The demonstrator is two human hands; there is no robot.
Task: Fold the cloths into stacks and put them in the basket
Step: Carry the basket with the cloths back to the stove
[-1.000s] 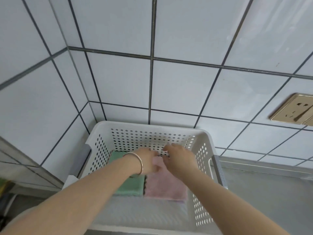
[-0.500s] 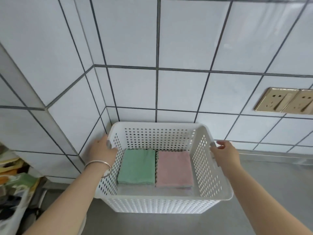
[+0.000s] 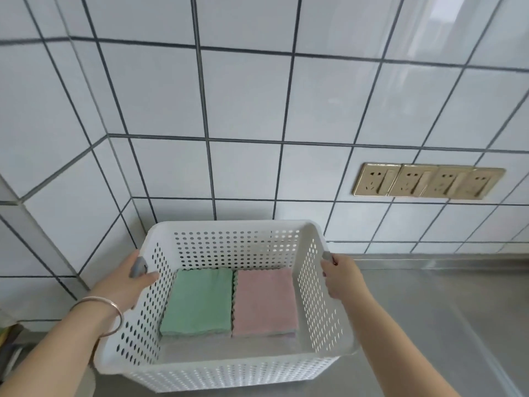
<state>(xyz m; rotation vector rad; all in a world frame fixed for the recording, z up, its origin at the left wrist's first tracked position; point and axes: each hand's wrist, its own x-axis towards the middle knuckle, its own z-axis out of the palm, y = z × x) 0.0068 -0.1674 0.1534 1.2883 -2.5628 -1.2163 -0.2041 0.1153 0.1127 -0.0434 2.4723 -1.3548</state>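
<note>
A white perforated basket [image 3: 229, 371] stands on the steel counter in the tiled corner. Two folded stacks lie flat side by side on its floor: a green cloth stack [image 3: 199, 300] on the left and a pink cloth stack [image 3: 264, 300] on the right, their edges touching. My left hand [image 3: 126, 285] grips the grey handle on the basket's left rim, thumb over the top. My right hand [image 3: 342, 277] grips the grey handle on the right rim. A thin metal bangle sits on my left wrist.
White tiled walls [image 3: 257, 96] close in behind and to the left of the basket. A row of gold wall sockets [image 3: 426, 181] sits to the right above the counter. The steel counter [image 3: 443, 310] stretches right. Some clutter shows at the lower left edge.
Both hands left the cloth stacks inside the basket and took hold of the side handles. The view pulled back and the basket now sits lower in the frame.
</note>
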